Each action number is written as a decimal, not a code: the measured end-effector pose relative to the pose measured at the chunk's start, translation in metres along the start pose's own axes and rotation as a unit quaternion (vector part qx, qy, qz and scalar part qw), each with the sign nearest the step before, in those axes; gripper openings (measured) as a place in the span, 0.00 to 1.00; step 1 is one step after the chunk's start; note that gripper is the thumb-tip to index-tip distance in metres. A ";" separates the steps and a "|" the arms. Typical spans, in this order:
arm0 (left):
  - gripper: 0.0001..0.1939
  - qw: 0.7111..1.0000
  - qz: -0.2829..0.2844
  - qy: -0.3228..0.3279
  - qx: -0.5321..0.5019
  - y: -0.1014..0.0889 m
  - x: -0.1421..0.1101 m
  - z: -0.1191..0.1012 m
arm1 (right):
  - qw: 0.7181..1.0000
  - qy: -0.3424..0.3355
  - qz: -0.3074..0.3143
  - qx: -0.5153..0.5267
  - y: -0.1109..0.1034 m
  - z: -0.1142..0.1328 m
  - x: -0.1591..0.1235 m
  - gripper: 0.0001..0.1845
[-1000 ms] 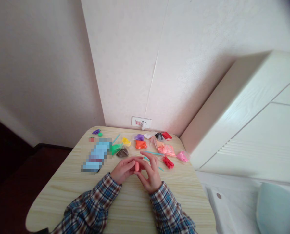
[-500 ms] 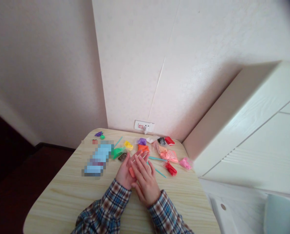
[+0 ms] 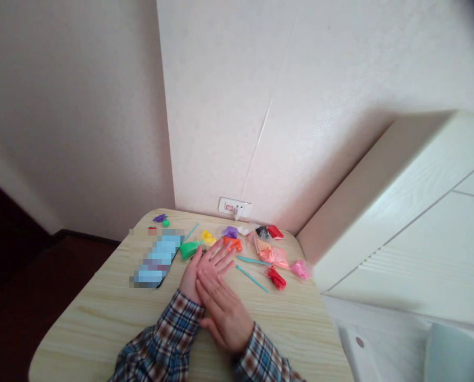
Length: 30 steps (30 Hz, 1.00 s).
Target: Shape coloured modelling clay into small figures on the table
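Observation:
My left hand (image 3: 213, 260) is palm up above the table, its fingers stretched out and spread. My right hand (image 3: 224, 307) lies flat across the heel of the left palm, fingers straight and together. Whatever is between the two palms is hidden; no orange lump shows now. Just beyond the left fingers are bags of orange clay (image 3: 232, 244), yellow clay (image 3: 208, 237) and green clay (image 3: 189, 250). A dark bag is mostly covered by the left hand. To the right lie a thin blue-green stick (image 3: 252, 279) and a flatter blue-green tool (image 3: 252, 260).
A blurred-out phone (image 3: 159, 262) lies at left on the wooden table (image 3: 89, 329). Small purple (image 3: 160, 218) and green (image 3: 165, 224) pieces sit at the far left corner. Bags of red (image 3: 276, 278), pink (image 3: 301, 269) and peach clay (image 3: 274, 255) lie at right. A wall socket (image 3: 234, 207) is behind.
My right hand has slid back toward the left wrist, uncovering the left fingers, which are now spread. The orange lump seen earlier on the left palm is out of sight.

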<state>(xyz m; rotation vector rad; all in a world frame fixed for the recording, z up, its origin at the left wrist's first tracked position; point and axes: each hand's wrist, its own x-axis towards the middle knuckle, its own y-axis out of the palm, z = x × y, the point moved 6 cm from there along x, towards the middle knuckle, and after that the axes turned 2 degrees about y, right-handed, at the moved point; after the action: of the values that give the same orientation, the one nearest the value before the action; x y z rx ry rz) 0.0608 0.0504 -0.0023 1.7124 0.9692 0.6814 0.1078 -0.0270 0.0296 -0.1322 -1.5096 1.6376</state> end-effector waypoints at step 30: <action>0.31 1.000 -0.006 -0.014 -0.024 -0.010 0.003 0.001 | 0.999 0.017 0.015 0.032 0.002 0.000 0.002 0.29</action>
<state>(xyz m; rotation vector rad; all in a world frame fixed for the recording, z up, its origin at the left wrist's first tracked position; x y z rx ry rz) 0.0599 0.0540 -0.0120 1.6684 0.9352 0.6664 0.1059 -0.0256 0.0288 -0.1483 -1.4350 1.6972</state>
